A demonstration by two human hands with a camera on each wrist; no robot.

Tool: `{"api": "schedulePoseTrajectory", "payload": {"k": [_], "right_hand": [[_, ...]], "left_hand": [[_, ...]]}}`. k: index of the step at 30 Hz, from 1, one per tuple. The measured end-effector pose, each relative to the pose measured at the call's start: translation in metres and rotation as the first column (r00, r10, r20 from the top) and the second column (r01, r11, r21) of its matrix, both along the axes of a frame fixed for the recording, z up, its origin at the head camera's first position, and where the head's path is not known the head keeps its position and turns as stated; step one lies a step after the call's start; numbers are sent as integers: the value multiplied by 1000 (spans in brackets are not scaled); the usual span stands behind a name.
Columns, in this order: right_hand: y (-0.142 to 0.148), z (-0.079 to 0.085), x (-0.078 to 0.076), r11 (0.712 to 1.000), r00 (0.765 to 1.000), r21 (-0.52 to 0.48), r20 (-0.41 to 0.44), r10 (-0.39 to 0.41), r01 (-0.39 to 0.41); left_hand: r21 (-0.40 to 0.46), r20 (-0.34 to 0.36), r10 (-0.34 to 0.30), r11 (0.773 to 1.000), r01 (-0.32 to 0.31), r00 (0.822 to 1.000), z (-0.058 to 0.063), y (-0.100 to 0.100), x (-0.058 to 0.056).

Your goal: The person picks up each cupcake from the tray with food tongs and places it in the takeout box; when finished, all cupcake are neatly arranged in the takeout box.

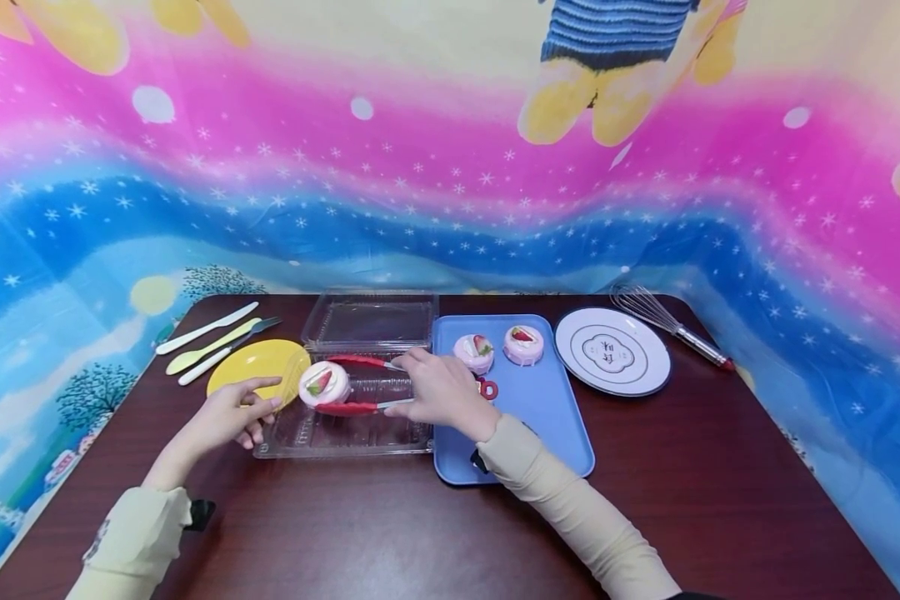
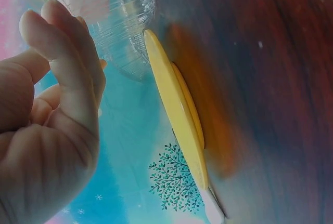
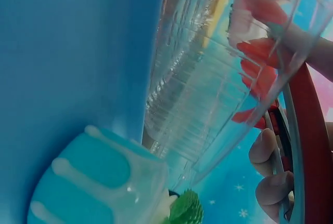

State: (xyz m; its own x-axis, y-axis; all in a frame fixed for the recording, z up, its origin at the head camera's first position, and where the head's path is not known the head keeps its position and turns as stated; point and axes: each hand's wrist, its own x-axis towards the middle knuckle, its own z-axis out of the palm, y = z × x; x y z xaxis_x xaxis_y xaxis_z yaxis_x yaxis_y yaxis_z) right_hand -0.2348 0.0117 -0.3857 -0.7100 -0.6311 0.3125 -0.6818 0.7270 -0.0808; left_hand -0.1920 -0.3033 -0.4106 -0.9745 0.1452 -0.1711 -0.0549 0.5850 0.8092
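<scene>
My right hand [image 1: 446, 392] grips a pair of tongs [image 1: 356, 408] with red tips. Between the tips sits a small round cake [image 1: 324, 383], pale pink and white with a strawberry slice on top. The cake is at the left part of a clear plastic container [image 1: 345, 451] with its hinged lid [image 1: 375, 321] raised behind; whether it touches the bottom is unclear. My left hand [image 1: 232, 412], fingers loosely bent and holding nothing, is just left of the cake, by the yellow plate [image 1: 247, 362]. In the left wrist view, the left hand [image 2: 57, 104] stands apart from that plate [image 2: 174, 109].
On the blue tray [image 1: 525, 433] right of the container stand two more cakes, one left [image 1: 472, 353] and one right [image 1: 523, 345]. Beyond it lie a white plate [image 1: 612, 350] and a whisk [image 1: 671, 325]. A white knife [image 1: 208, 328] and other cutlery lie at the back left.
</scene>
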Motion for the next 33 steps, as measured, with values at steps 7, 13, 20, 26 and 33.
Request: {"api": "schedulePoseTrajectory", "payload": {"k": [7, 13, 20, 26, 33], "right_hand": [[-6, -4, -3, 1000, 1000, 8, 14, -9, 9], [-9, -9, -6, 1000, 1000, 6, -15, 2, -2], [-13, -15, -8, 1000, 1000, 17, 2, -5, 5], [-15, -16, -9, 1000, 1000, 18, 5, -13, 13], [-15, -15, -10, 998, 998, 48, 35, -45, 44]], "left_hand": [[13, -12, -15, 1000, 15, 1000, 0, -1, 0], [21, -11, -29, 999, 29, 1000, 3, 0, 0], [36, -18, -37, 999, 38, 999, 1, -1, 0], [38, 12, -28, 999, 28, 1000, 1, -2, -1], [38, 3, -33, 999, 33, 999, 3, -2, 0]]}}
